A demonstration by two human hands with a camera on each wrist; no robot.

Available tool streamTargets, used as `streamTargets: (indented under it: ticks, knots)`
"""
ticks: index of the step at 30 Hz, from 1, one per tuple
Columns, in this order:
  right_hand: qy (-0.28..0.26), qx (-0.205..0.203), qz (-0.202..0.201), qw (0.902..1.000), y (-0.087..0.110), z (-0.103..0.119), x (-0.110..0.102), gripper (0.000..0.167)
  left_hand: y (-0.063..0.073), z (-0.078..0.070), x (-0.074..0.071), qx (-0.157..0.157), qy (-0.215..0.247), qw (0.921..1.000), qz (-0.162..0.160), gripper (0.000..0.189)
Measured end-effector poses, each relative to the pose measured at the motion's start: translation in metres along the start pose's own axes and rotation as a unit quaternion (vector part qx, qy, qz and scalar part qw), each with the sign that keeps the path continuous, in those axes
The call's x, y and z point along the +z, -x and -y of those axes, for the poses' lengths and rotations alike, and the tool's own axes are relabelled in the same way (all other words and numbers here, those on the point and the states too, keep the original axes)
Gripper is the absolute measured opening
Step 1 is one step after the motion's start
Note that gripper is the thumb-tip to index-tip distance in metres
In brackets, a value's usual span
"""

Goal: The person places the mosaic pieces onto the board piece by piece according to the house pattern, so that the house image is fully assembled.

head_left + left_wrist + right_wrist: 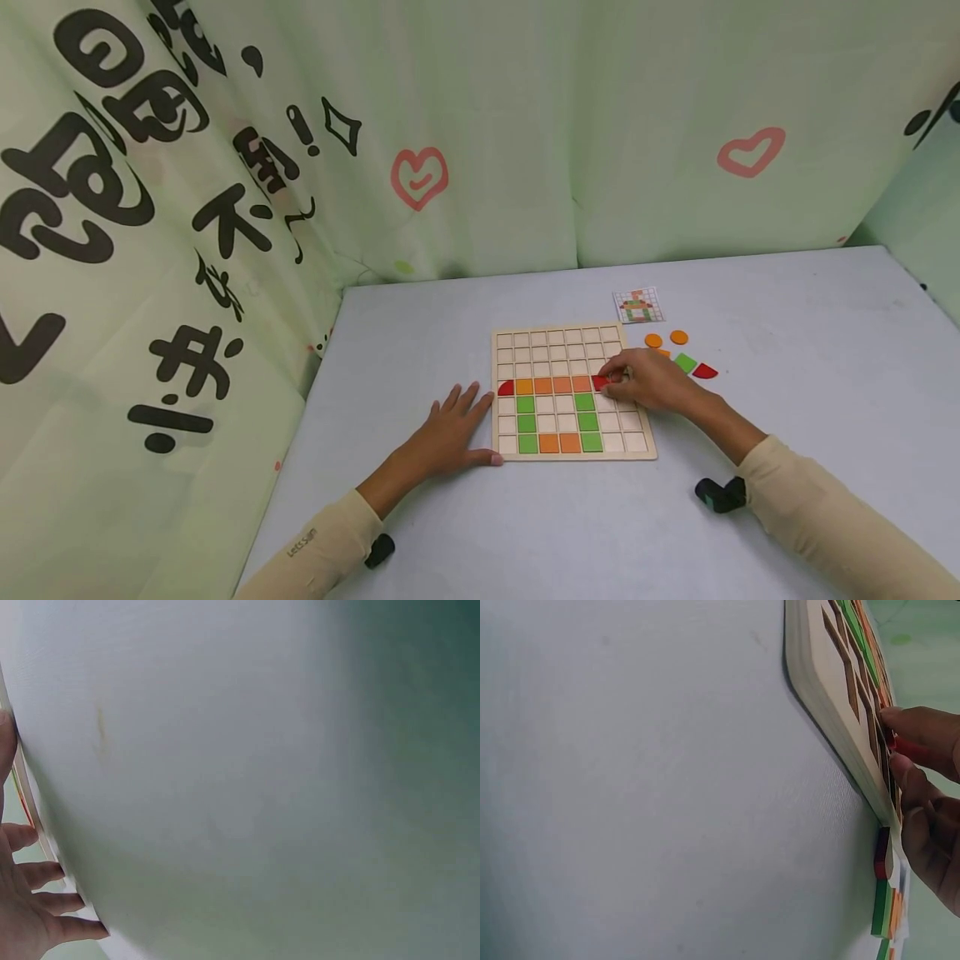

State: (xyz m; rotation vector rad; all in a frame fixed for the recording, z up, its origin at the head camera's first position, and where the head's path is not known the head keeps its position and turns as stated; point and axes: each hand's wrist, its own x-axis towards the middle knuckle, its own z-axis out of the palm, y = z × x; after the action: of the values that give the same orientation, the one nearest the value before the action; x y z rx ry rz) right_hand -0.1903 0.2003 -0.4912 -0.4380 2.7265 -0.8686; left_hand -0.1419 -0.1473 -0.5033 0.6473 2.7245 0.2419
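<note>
A square wooden grid board (622, 444) lies on the table with green, orange and red pieces set in its cells. My right hand (651, 380) pinches a red piece (599, 382) between thumb and fingertips, at the right end of the orange row. In the right wrist view that red piece (892, 742) is low over the grid, partly covered by the fingers. At the row's other end sits a red quarter-round piece (506, 387). My left hand (446, 435) rests spread at the board's left edge, its thumb touching the lower left corner.
Beyond the board lies a small pattern card (638, 305). Right of the board are two orange round pieces (653, 340), a green square (685, 362) and a red quarter-round (705, 371), with another orange piece partly behind the right hand. Printed curtains (510, 208) hang behind the table.
</note>
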Motion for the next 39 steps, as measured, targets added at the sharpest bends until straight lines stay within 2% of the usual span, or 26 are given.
streamTargets:
  ticks: [11, 26, 30, 33, 36, 39]
  knots:
    - [0.004, 0.024, -0.007, 0.9997, -0.001, 0.003, 0.002, 0.025, 0.0, 0.0, 0.0, -0.003, 0.002, 1.0, 0.0, 0.101]
    - [0.014, 0.021, -0.007, 0.9997, 0.001, 0.005, 0.002, 0.025, 0.0, -0.002, 0.0, -0.007, 0.0, 1.0, -0.001, 0.102]
    - [0.016, 0.007, -0.006, 0.9998, 0.002, 0.004, 0.001, 0.027, 0.0, -0.002, 0.0, -0.005, 0.0, 1.0, -0.001, 0.102]
    - [0.012, -0.018, -0.007, 0.9997, 0.005, 0.002, -0.001, 0.027, 0.0, -0.001, -0.001, -0.003, 0.001, 1.0, -0.001, 0.101]
    - [-0.005, -0.044, -0.004, 0.999, 0.009, -0.003, -0.004, 0.029, 0.001, -0.001, -0.001, 0.0, 0.001, 1.0, -0.002, 0.101]
    - [-0.032, -0.053, 0.005, 0.998, 0.013, -0.008, -0.009, 0.032, 0.001, -0.001, -0.001, 0.002, 0.0, 1.0, -0.003, 0.101]
